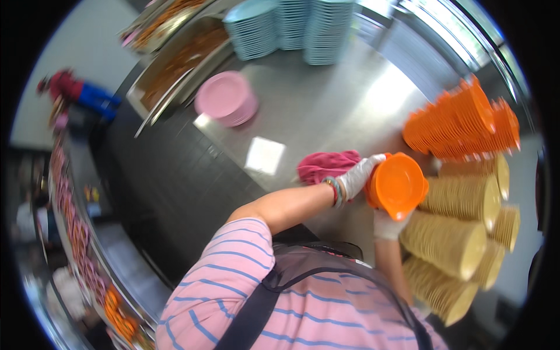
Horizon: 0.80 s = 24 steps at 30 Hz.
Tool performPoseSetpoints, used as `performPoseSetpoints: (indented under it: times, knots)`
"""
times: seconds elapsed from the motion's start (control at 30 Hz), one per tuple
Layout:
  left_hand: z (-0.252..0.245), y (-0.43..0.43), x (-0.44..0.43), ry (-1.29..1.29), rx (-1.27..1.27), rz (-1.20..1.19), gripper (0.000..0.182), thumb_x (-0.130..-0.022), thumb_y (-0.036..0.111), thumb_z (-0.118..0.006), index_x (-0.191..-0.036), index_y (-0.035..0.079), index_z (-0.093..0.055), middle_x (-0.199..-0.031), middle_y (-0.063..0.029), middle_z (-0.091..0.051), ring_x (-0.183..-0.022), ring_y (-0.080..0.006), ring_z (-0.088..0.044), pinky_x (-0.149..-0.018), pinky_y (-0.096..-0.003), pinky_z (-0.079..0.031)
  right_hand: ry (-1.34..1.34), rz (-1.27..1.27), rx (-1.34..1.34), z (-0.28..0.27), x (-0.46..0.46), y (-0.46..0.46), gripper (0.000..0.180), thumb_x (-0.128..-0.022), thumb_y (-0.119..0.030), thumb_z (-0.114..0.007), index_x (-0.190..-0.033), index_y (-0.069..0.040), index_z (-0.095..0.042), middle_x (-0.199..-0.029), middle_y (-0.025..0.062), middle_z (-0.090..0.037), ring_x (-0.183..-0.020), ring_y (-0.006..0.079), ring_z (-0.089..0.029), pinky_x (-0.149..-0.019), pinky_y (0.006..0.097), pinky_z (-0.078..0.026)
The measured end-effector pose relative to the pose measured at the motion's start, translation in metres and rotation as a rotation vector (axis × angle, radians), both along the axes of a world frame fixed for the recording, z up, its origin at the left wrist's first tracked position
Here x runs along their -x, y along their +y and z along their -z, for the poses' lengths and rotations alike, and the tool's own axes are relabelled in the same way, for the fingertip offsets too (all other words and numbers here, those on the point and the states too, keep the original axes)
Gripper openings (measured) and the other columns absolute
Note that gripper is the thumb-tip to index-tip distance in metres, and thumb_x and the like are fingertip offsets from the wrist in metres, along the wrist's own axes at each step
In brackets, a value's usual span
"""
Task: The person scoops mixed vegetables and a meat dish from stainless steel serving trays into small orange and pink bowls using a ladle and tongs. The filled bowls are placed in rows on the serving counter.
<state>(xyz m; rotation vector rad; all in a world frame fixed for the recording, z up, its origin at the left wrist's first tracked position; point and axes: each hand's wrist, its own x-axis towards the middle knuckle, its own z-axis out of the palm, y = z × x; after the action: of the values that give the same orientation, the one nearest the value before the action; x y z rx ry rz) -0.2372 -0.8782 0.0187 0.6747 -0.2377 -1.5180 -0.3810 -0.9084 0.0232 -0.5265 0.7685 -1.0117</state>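
Orange bowls with small side lugs, apparently a short nested stack, are held up between my two gloved hands. My left hand, with bracelets at the wrist, grips the rim on the far left side. Beneath the near side, my right hand supports them, its fingers partly hidden by the bowls. A crumpled dark pink cloth lies on the steel table just left of my left hand. Tall stacks of orange bowls stand to the right, close to stacks of yellow bowls.
Pink plates are stacked near a white square on the table. Light blue trays or dishes rise in stacks at the back. A deep food pan has long utensil handles jutting over its edge. A person stands at far left.
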Motion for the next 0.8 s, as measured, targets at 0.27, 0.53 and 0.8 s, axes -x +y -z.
performPoseSetpoints:
  times: [0.27,0.53,0.8]
  knots:
    - [-0.046,0.243,-0.001,-0.39,-0.206,-0.949,0.05,-0.098,0.033,-0.045,-0.137,0.001,-0.047,-0.128,-0.0068,-0.055,-0.119,-0.0147,-0.052,-0.104,-0.029,-0.039,-0.143,-0.912,0.307,-0.029,-0.057,0.153,0.047,-0.095,-0.021,-0.063,-0.136,-0.005,-0.045,-0.134,0.0107,-0.053,-0.119,0.0231,-0.055,-0.1,0.0363,-0.049]
    - [-0.048,0.442,0.068,-0.234,-0.132,-1.748,0.044,-0.102,0.04,-0.043,-0.128,0.006,-0.054,-0.124,-0.0041,-0.061,-0.115,-0.0128,-0.056,-0.103,-0.0298,-0.043,-0.29,-1.542,0.053,-0.04,-0.109,0.328,0.038,-0.104,-0.031,-0.046,-0.134,-0.007,-0.05,-0.123,0.0042,-0.062,-0.11,0.0155,-0.059,-0.098,0.0302,-0.047]
    - [-0.054,0.683,0.161,-0.111,-0.134,-2.367,0.047,-0.102,0.043,-0.043,-0.127,0.005,-0.055,-0.123,-0.0066,-0.062,-0.115,-0.0181,-0.058,-0.102,-0.034,-0.046,-0.273,-2.253,-0.086,-0.059,-0.097,0.612,0.045,-0.105,-0.035,-0.04,-0.142,-0.009,-0.041,-0.133,0.0027,-0.055,-0.121,0.0155,-0.053,-0.103,0.0313,-0.044]
